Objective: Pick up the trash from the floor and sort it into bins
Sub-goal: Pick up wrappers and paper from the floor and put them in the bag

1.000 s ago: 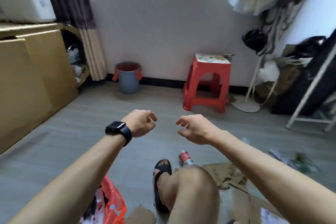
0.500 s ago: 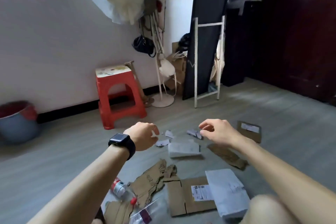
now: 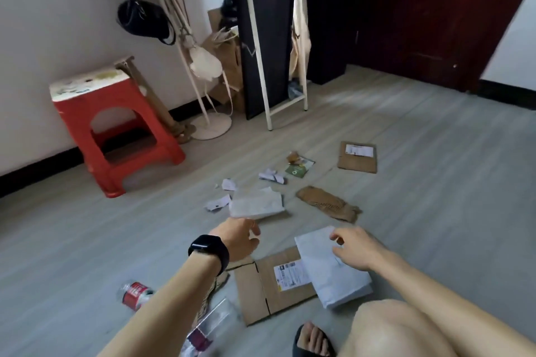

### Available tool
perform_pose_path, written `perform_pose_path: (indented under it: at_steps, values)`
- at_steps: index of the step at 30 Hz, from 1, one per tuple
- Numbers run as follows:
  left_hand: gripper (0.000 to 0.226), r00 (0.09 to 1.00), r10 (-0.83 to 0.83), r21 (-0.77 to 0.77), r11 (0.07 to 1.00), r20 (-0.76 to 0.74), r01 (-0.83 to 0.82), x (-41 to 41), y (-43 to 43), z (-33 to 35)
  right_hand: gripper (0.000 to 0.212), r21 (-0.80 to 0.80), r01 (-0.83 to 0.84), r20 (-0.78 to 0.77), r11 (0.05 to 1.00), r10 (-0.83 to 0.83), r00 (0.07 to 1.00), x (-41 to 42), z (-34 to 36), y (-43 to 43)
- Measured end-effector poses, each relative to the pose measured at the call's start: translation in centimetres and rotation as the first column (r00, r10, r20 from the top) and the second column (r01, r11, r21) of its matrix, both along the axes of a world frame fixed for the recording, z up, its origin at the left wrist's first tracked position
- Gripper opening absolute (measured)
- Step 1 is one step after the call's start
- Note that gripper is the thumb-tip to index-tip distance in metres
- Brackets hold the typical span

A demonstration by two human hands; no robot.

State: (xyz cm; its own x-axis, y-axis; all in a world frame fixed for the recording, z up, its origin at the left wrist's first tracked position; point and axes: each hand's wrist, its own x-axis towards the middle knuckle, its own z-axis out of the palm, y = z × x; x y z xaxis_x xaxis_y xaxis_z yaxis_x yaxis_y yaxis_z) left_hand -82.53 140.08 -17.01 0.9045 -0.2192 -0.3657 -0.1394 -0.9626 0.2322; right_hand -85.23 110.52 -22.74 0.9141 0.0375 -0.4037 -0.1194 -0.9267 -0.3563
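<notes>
Fingers (image 3: 336, 236) of the right hand (image 3: 358, 249) are curling loosely over the far corner of the white mailer bag (image 3: 336, 275), pinching nothing. Can't tell whether they're touching it. Left hand (image 3: 236, 240) is hovering just beside it. Its fingers (image 3: 254, 229) are bending loosely and mostly hiding behind the knuckles, with nothing showing in them.

Mailer bag is lying on the floor (image 3: 87, 240), overlapping a flattened cardboard box (image 3: 258, 290). Left forearm is covering part of a plastic bottle (image 3: 135, 295). Clear plastic bag (image 3: 210, 324) is blurring out and getting cut off at the bottom edge. Box label print isn't reading at all.

Also lying on the floor, farther out: folded white packet (image 3: 256, 206), torn cardboard strip (image 3: 327, 203), paper scraps (image 3: 271, 175), green packet (image 3: 298, 168), small cardboard mailer (image 3: 358, 157).

Vs 0.5 s ago:
- View is pointing lower and more to the right.
- Blue bin has dropped out of frame.
- Red stool (image 3: 116, 124) is sitting farther left.
- Right hand is now appearing over the mailer bag instead of the torn strip.
- Both hands are still holding nothing.
</notes>
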Motion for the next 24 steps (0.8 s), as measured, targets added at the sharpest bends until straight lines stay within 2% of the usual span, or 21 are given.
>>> perform_pose_path:
  at_steps: [6, 13, 17, 19, 21, 24]
  values:
    - [0.033, 0.988, -0.028, 0.021, 0.999, -0.151, 0.032, 2.2, -1.0, -9.0, 0.054, -0.123, 0.002, -0.149, 0.992, -0.02, 0.989, 1.3, -7.6, 0.0]
    - [0.046, 0.941, 0.031, 0.032, 0.999, -0.336, -0.021, 2.4, -0.9, -20.2, 0.094, -0.219, 0.074, -0.26, 0.973, -0.131, 0.957, 3.9, -15.2, 3.6]
    - [0.04, 0.937, 0.05, 0.055, 0.998, -0.347, -0.033, 1.4, -0.7, -25.9, 0.116, -0.292, 0.116, -0.305, 0.949, -0.207, 0.929, 4.4, -20.3, 5.8]
    - [0.041, 0.954, 0.037, 0.071, 0.997, -0.296, -0.016, 0.8, -0.2, -27.8, 0.111, -0.391, 0.031, -0.3, 0.92, -0.16, 0.94, 4.6, -22.4, 6.5]
    - [0.045, 0.961, 0.018, 0.065, 0.998, -0.277, 0.0, 0.2, 0.3, -28.5, 0.094, -0.47, -0.065, -0.303, 0.88, -0.092, 0.948, 4.9, -22.6, 7.1]
    - [0.039, 0.943, 0.019, 0.016, 1.0, -0.332, -0.015, 0.7, 1.3, -27.7, 0.067, -0.519, -0.179, -0.304, 0.836, 0.015, 0.953, 6.1, -21.1, 8.0]
